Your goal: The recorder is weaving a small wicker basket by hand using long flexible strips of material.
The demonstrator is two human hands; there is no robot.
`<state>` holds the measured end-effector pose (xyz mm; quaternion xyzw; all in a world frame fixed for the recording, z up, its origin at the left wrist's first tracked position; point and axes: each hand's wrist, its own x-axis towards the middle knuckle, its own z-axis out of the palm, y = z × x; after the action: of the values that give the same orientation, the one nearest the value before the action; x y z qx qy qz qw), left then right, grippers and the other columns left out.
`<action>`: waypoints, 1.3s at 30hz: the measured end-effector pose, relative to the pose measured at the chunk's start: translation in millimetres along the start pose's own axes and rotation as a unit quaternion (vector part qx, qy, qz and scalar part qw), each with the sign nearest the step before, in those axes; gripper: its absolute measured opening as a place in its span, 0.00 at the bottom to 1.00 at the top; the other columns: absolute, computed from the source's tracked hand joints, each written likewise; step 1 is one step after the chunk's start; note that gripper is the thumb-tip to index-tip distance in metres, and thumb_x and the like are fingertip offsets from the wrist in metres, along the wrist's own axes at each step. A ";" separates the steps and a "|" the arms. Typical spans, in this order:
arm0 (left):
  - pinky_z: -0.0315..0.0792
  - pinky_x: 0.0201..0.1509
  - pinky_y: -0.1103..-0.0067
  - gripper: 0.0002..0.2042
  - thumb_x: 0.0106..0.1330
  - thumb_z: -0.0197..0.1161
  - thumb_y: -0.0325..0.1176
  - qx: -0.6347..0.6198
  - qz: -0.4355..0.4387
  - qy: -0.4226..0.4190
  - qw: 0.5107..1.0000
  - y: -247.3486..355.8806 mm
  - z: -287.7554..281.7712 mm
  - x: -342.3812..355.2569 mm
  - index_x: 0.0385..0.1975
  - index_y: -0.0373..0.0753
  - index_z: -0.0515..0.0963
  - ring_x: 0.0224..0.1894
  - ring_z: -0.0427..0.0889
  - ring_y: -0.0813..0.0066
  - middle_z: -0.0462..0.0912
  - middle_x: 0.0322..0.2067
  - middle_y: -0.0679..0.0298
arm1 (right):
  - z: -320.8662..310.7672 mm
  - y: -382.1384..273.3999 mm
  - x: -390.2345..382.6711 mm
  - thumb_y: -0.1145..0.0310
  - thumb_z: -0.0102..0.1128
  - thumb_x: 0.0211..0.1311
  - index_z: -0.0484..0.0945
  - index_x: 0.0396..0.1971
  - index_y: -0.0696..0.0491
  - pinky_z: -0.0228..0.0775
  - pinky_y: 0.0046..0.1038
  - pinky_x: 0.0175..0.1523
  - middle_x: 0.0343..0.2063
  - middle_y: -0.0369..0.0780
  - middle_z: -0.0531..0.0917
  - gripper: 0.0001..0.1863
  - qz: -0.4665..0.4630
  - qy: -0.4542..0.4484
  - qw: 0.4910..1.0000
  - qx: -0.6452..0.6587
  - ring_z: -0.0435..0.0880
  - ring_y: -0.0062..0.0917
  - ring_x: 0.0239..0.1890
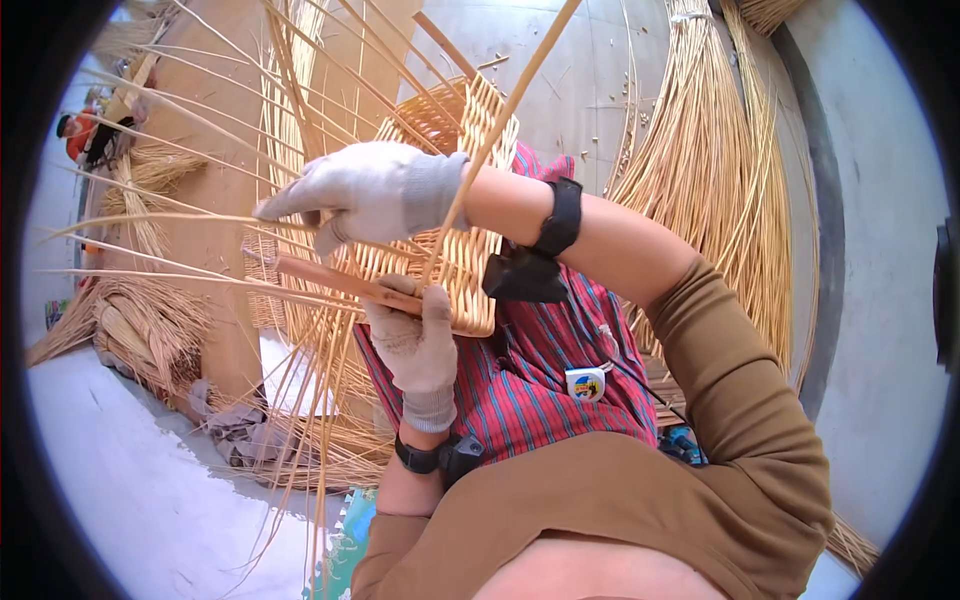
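A partly woven wicker basket (465, 270) rests on my lap, with long loose canes fanning out from it to the left and upward. My left hand (412, 350), in a pale glove, is closed at the basket's lower edge around a flat wooden strip (325, 274). Its thumb points up beside an upright stake. Reaching across the basket from the right, my gloved right hand (375, 192) has its fingers closed on a thin willow rod (160, 217) that runs out to the left. The palm side of this hand is hidden.
A large bundle of long canes (700, 130) lies at the right on the grey floor. More bundles (150, 325) and a crumpled grey cloth (245, 430) are at the left. A small white tape measure (585, 384) sits on my striped apron (520, 400). Another person (78, 135) is far left.
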<state>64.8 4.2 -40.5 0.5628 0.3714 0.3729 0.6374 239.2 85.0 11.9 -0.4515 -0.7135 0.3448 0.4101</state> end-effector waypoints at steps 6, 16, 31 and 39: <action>0.71 0.42 0.85 0.14 0.68 0.61 0.18 0.011 0.011 0.030 0.999 -10.8 -3.6 3.2 0.47 0.41 0.66 0.35 0.72 0.84 0.70 0.36 0.69 | 1.6 -12.5 23.8 0.63 0.63 0.68 0.62 0.73 0.43 0.82 0.34 0.48 0.40 0.46 0.86 0.35 -0.018 0.258 0.962 0.086 0.87 0.34 0.41; 0.73 0.40 0.84 0.13 0.66 0.62 0.20 0.026 -0.004 0.019 0.999 -9.1 -2.4 2.3 0.43 0.40 0.66 0.32 0.73 0.83 0.70 0.34 0.69 | -27.7 109.4 -34.6 0.71 0.56 0.70 0.75 0.50 0.56 0.77 0.26 0.34 0.30 0.40 0.84 0.12 -0.092 0.632 0.765 0.085 0.82 0.22 0.30; 0.76 0.50 0.66 0.31 0.56 0.77 0.36 0.293 0.149 -0.085 0.941 -4.3 39.0 31.5 0.59 0.37 0.70 0.40 0.85 0.57 0.84 0.39 0.55 | 93.3 55.8 -170.0 0.75 0.57 0.71 0.70 0.64 0.57 0.72 0.31 0.62 0.50 0.47 0.81 0.23 0.249 0.437 0.861 0.071 0.81 0.33 0.55; 0.45 0.80 0.53 0.61 0.42 0.81 0.49 0.568 0.370 -0.096 0.729 -46.4 11.9 15.0 0.75 0.32 0.50 0.75 0.56 0.49 0.60 0.72 0.47 | -5.8 13.6 -132.7 0.45 0.52 0.76 0.71 0.60 0.55 0.77 0.31 0.51 0.40 0.40 0.81 0.28 0.129 0.538 0.619 0.558 0.81 0.27 0.40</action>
<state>84.8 8.3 -86.3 0.9454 0.2130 0.2428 0.0425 283.3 -32.5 -33.7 -0.3284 0.0294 0.4214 0.8448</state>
